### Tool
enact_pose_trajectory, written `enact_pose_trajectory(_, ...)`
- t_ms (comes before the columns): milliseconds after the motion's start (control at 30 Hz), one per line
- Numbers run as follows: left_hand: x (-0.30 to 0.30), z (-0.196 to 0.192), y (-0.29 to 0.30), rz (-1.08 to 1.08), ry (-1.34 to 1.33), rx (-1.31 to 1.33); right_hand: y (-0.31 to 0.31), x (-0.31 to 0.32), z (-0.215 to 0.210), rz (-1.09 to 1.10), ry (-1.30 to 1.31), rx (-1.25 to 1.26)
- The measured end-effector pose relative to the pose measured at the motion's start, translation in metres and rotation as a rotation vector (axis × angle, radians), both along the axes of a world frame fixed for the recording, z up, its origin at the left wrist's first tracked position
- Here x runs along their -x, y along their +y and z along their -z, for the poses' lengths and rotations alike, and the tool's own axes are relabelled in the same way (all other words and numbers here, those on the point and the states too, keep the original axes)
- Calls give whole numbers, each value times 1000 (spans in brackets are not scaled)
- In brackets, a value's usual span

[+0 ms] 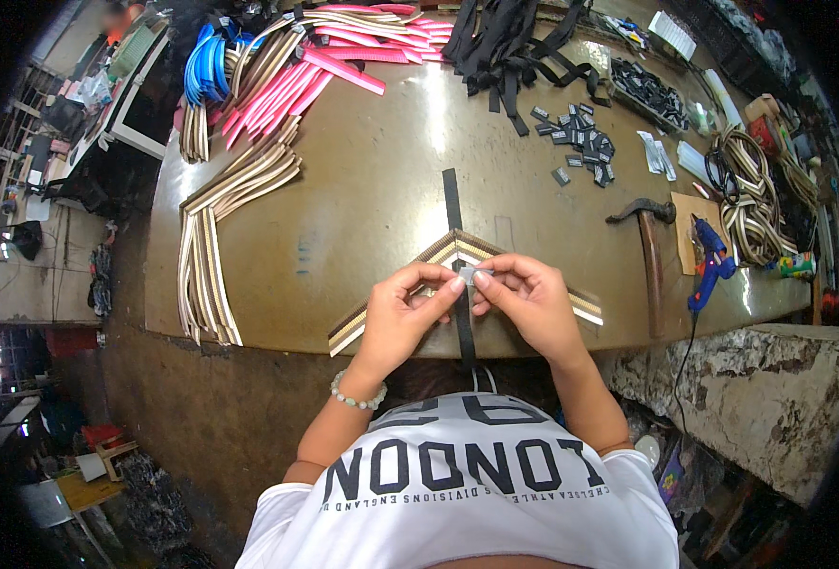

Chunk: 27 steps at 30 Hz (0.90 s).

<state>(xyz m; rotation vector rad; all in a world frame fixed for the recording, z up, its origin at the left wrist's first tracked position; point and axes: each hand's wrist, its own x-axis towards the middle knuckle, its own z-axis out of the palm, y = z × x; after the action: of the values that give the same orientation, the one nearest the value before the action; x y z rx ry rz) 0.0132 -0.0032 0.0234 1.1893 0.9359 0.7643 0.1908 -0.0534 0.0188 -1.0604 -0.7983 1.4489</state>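
Observation:
Thumb and fingertips of my left hand [406, 308] and my right hand [531, 302] meet over the table, pinching a small light-grey tag [468, 275] between them. Beneath them lies a brown, cream and white striped strap [348, 327], folded to a peak that points away from me. A narrow black strap [452, 197] runs front to back at the fold and hangs toward the table's near edge. My fingers partly cover the tag and the crossing of the straps.
Folded striped straps [206, 270] lie left, pink straps [286, 90] and black straps [509, 57] at the back. Small dark tags [580, 142] are scattered back right, near a full tray [647, 93]. A hammer [649, 256] and a blue glue gun [711, 261] lie on the right.

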Motion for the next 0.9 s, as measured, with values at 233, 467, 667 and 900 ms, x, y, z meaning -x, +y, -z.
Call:
enact_pose_trajectory(233,-7,2,18,-4,460,-487,21,-5,5,-37,-381,81)
enact_pose_trajectory(467,-20,11,48,76,622,-473,52,-15,6,-114,-618,201)
enact_pose_trajectory(667,-19,9,53,119,627,-408,54,-17,9,-133,-613,216)
enact_pose_trajectory(900,-21,10,51,71,635,-459,55,-19,13,-145,-531,229)
